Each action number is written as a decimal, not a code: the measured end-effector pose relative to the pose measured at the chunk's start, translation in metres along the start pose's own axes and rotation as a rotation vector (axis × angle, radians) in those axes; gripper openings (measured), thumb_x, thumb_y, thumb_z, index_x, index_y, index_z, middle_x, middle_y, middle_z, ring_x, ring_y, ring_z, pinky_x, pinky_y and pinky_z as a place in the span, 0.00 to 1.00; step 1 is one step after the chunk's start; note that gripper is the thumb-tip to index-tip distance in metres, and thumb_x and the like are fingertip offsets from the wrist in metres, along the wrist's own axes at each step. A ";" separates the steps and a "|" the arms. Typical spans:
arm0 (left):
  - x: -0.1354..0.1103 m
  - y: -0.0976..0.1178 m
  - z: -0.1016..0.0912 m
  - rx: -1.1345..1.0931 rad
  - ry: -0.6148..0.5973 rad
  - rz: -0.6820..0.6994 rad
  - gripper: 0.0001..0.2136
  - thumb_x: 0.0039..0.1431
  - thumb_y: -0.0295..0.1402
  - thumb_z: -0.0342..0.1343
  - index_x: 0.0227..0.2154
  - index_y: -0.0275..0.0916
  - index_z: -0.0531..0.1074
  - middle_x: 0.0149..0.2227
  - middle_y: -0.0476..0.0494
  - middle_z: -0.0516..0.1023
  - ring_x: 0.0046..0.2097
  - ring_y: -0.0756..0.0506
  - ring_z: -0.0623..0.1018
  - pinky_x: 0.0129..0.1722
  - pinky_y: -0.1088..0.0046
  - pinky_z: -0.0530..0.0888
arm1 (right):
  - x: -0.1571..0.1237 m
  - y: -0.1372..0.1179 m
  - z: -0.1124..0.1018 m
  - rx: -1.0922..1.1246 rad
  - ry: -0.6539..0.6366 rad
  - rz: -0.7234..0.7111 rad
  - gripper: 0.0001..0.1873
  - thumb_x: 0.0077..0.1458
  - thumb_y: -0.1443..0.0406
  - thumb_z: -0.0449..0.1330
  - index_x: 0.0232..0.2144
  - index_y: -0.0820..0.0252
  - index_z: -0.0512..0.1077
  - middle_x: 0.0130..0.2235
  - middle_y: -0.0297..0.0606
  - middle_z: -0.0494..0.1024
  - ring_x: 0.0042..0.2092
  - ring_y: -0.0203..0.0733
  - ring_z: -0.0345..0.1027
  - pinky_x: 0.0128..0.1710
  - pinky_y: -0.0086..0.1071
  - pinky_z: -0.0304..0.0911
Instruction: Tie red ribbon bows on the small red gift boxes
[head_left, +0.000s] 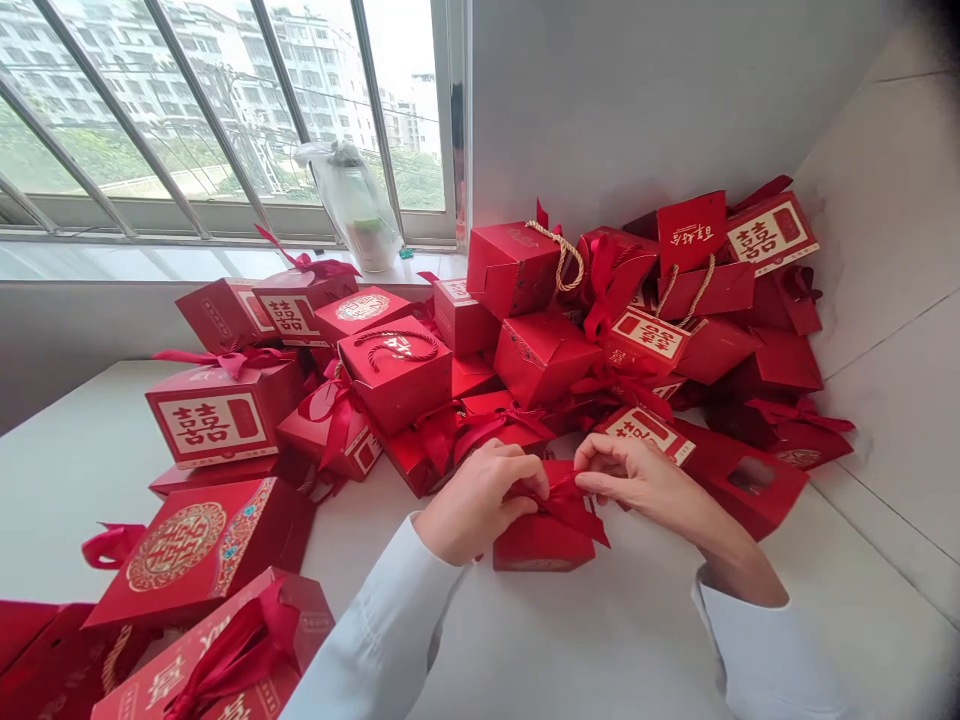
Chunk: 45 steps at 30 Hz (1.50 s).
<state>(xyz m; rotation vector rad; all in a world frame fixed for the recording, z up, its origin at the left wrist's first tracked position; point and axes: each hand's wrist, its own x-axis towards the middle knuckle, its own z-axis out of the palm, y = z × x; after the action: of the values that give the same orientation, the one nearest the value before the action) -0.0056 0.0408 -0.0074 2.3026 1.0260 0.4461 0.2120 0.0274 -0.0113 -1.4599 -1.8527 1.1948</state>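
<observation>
A small red gift box [541, 548] sits on the white table between my two hands. Across its top lies a red ribbon [571, 507] tied in a bow, one tail hanging toward the box's right front corner. My left hand [491, 497] is closed at the bow's left side, its fingertips pinching the ribbon. On the other side my right hand [626, 478] pinches the bow's right loop between thumb and fingers. The knot is partly hidden by the fingers. Just behind my right hand is a box with a white label [651, 432] and gold characters.
A heap of red gift boxes [546, 355] fills the back of the white table [600, 640], against the wall. More boxes, including one with a round gold emblem [177, 547], stand at the left. A plastic-wrapped cup [364, 215] stands on the sill by the barred window.
</observation>
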 end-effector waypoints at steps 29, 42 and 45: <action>-0.011 0.006 -0.005 0.161 0.059 -0.400 0.05 0.59 0.34 0.50 0.30 0.40 0.67 0.27 0.48 0.71 0.27 0.48 0.68 0.25 0.74 0.59 | -0.016 -0.016 0.000 -0.232 0.123 0.024 0.11 0.55 0.54 0.57 0.32 0.54 0.69 0.33 0.34 0.75 0.34 0.40 0.69 0.31 0.31 0.64; -0.006 0.002 -0.009 -0.629 0.206 -0.240 0.09 0.54 0.36 0.54 0.35 0.36 0.68 0.25 0.52 0.67 0.27 0.52 0.65 0.26 0.77 0.62 | -0.020 -0.017 0.002 -0.116 -0.082 0.161 0.22 0.53 0.62 0.58 0.51 0.52 0.60 0.23 0.25 0.70 0.27 0.37 0.64 0.28 0.30 0.56; -0.004 0.002 -0.008 -0.766 0.214 -0.257 0.10 0.53 0.36 0.57 0.34 0.35 0.67 0.24 0.53 0.67 0.27 0.53 0.64 0.26 0.77 0.61 | -0.025 -0.020 0.002 -0.096 -0.115 0.154 0.27 0.53 0.63 0.58 0.55 0.51 0.56 0.23 0.25 0.71 0.27 0.37 0.64 0.28 0.29 0.57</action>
<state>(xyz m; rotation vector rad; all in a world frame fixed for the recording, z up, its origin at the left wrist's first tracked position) -0.0111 0.0398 -0.0008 1.4487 1.0028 0.8216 0.2075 0.0023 0.0079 -1.6440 -1.9261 1.3027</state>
